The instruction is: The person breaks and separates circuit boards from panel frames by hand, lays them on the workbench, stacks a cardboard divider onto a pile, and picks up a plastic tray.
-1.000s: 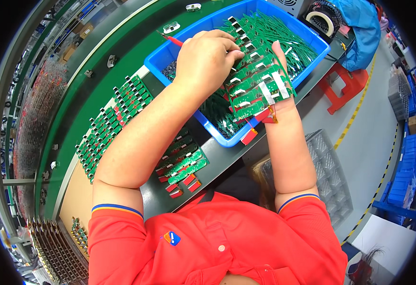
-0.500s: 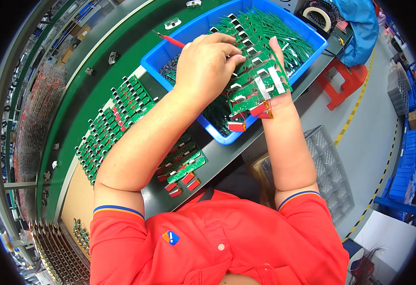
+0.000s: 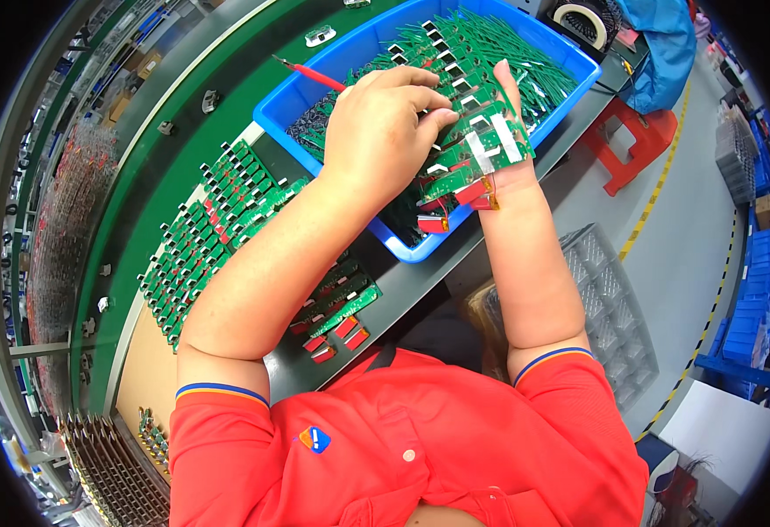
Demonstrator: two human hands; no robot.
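Note:
A panel of joined green circuit boards (image 3: 464,165), with white pads and small black-and-white parts, lies tilted over the blue tub. My right hand (image 3: 509,88) supports it from beneath, its thumb up along the right edge and its fingers hidden. My left hand (image 3: 380,132) is closed, with bent fingers and thumb at the panel's left edge. From behind this hand sticks out a thin red tool (image 3: 319,76) with a pointed tip; whether the hand grips it cannot be made out. Red-wrapped rectangular pieces (image 3: 433,224) hang from the panel's near end.
Green wires (image 3: 525,53) fill the blue tub (image 3: 415,253) beneath my hands. More circuit board panels (image 3: 193,250) lie to the left, partly behind my left forearm. Beyond runs a green belt (image 3: 130,184) carrying small parts. A red stool (image 3: 622,145) and clear plastic trays (image 3: 609,307) are at right.
The view has shifted slightly, with the tub appearing a little farther left. Both hands keep their places at the panel, the left fingers moving only slightly.

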